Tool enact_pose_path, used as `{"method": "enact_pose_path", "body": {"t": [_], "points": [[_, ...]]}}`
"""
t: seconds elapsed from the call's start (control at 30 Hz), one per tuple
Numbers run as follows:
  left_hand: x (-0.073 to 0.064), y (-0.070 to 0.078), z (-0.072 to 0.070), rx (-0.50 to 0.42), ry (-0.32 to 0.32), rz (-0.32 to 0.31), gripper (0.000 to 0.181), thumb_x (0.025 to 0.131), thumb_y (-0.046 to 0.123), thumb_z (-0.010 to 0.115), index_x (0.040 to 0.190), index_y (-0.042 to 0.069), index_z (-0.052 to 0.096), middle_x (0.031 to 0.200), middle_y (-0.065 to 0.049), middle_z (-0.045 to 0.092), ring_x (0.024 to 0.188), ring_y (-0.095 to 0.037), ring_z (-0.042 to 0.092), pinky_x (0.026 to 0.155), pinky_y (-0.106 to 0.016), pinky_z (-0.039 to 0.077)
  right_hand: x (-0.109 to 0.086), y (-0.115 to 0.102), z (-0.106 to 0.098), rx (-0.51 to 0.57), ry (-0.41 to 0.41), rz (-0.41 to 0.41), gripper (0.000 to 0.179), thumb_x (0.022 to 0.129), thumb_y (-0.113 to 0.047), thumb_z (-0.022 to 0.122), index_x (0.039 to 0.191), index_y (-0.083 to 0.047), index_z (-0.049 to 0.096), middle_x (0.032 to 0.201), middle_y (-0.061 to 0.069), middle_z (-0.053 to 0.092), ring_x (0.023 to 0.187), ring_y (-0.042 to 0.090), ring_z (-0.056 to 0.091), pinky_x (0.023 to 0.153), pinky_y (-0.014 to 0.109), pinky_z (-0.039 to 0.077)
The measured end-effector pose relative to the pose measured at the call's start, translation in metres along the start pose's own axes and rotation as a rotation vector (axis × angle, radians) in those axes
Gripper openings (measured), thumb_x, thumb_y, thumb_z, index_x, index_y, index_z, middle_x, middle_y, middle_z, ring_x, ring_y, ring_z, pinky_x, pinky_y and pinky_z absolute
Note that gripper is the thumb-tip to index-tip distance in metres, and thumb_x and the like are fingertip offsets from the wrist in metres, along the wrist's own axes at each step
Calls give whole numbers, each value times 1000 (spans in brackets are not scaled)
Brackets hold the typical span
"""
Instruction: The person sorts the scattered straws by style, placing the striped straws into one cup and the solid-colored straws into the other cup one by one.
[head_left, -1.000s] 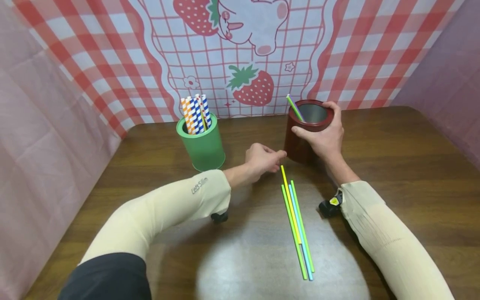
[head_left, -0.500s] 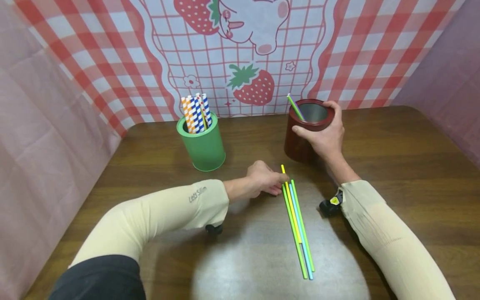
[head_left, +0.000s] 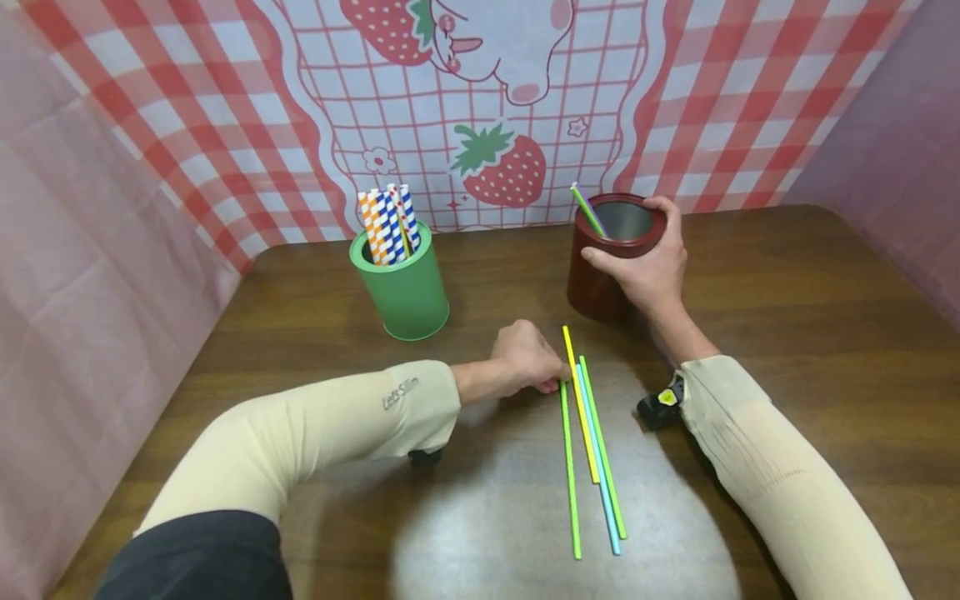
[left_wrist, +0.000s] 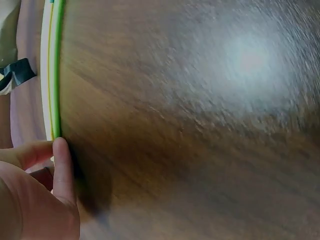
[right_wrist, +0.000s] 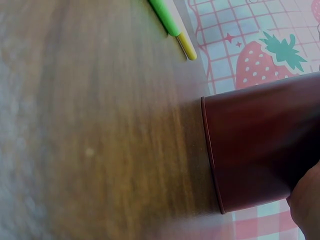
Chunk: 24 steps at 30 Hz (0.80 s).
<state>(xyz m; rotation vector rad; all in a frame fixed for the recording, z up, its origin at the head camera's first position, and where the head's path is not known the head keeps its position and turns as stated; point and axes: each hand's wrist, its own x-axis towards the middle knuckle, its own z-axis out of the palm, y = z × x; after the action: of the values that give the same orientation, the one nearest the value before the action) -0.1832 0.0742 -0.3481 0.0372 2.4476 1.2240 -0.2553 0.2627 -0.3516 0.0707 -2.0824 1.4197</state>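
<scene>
My left hand (head_left: 528, 358) pinches the far end of a green straw (head_left: 572, 475) between thumb and finger, close over the table. In the left wrist view the fingertips (left_wrist: 60, 145) meet on that end. Just right of it lie a yellow straw (head_left: 583, 417), a light blue straw (head_left: 606, 500) and a second green straw (head_left: 606, 462), side by side. My right hand (head_left: 651, 265) grips the dark red can (head_left: 592, 283) around its rim and right side. A green and a purple straw (head_left: 588, 211) lean inside this can.
A green can (head_left: 412, 296) stands at the back left, filled with several striped paper straws (head_left: 388, 225). Behind the wooden table (head_left: 322, 300) hangs a checked cloth (head_left: 247, 108) with strawberry prints.
My left hand has come down from beside the red can to the straws and taken the left green straw, whose near end has swung left. The right hand stays on the can.
</scene>
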Motion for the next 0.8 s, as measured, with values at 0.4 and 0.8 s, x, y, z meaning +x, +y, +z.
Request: {"method": "enact_pose_path", "body": {"t": [0.4,0.8], "points": [[-7,2,-6,334,-36,105,19,68,22,84,55,16,71,51,1,65,46,-8,63,52,-20,49,-1,1,0,-14,14,9,86,66,-33,88,135,-25,38,135,0,48,118,14,47,94,33,46],[1,21,-35,74,-1,82,16,73,18,84,69,6,73,58,-5,68,55,-18,69,62,-27,57,-1,0,-1,-15,4,17,87,66,-34,88,136,-27,37,135,1,48,118,16,47,96,37,46]]}}
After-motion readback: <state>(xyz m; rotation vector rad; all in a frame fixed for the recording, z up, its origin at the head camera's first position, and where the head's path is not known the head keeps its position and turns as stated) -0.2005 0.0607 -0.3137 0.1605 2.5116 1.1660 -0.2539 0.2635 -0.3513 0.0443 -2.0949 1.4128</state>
